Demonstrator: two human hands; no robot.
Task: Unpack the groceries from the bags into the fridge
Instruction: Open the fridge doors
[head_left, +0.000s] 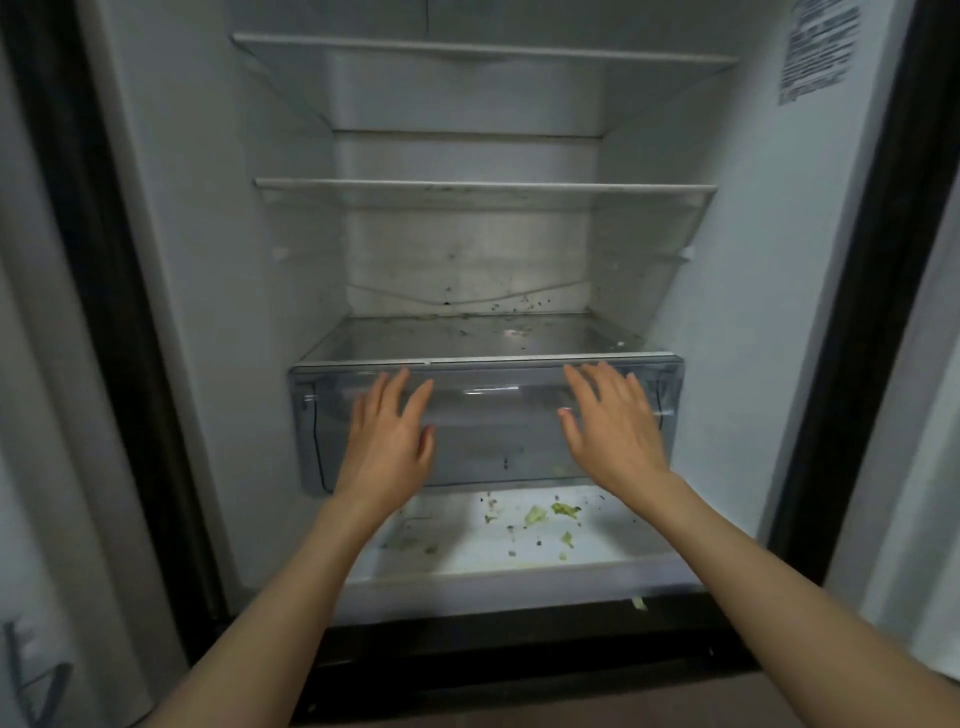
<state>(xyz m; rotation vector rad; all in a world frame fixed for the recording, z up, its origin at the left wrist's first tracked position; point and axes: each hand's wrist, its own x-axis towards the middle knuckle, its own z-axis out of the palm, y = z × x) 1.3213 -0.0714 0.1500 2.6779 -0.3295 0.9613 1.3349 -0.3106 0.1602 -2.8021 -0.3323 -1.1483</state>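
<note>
So both hands are flat with fingers spread, left hand (387, 441) and right hand (613, 431) against the clear crisper drawer (488, 415) of the fridge (208, 260), lettuce scraps (550, 517) below them, wall sticker (818, 49) unreadable.

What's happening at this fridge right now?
A person stands at the open fridge with both hands flat on the front of the clear plastic drawer: left hand, right hand. The shelves hold no groceries yet. Green leaf scraps lie on the fridge floor under the drawer.
</note>
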